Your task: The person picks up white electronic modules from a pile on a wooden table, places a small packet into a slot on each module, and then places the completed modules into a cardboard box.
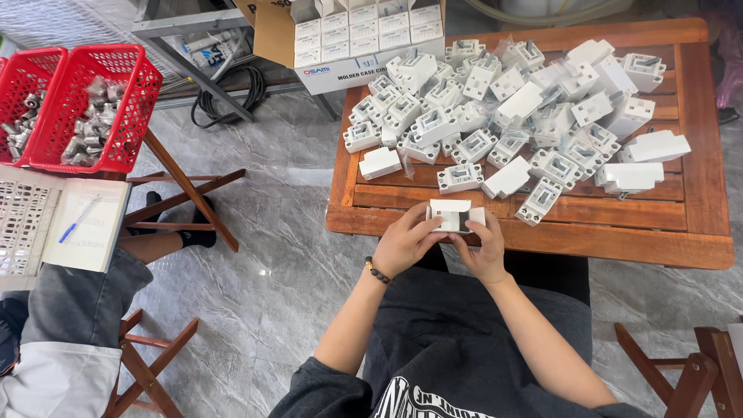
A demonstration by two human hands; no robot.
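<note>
Thing in hand: you hold a small white plastic housing (451, 215), boxy, with a dark opening on its underside; it sits just over the near edge of the wooden table (542, 232), between your two hands.
Weight: judge it light; both hands carry it with fingertips alone, no palm under it.
Stiffness: it looks like hard moulded plastic, rigid, so it should not give under your pinch.
Surface: smooth and slightly glossy, so likely a bit slippery; keep your fingers on the flat side walls and corners, not on any small lever or clip.
Fragility: the shell seems sturdy, but thin tabs and edges could snap if you twist hard.
Left hand (404, 244): fingers curled and closed on the left end of the housing, thumb on top, wrist bent inward, a beaded bracelet (378, 272) at the wrist.
Right hand (485, 249): closed on the right end, fingertips pinching the corner, forearm angled in from your lap.
Both arms: elbows tucked near your body, forearms converging in front of you.
Nearby: a large pile of white units (511, 116) covers the table beyond your hands; a carton of small white boxes (364, 35) stands at the far edge; red baskets (77, 104) of metal parts sit well apart on your left, near another person's lap.
</note>
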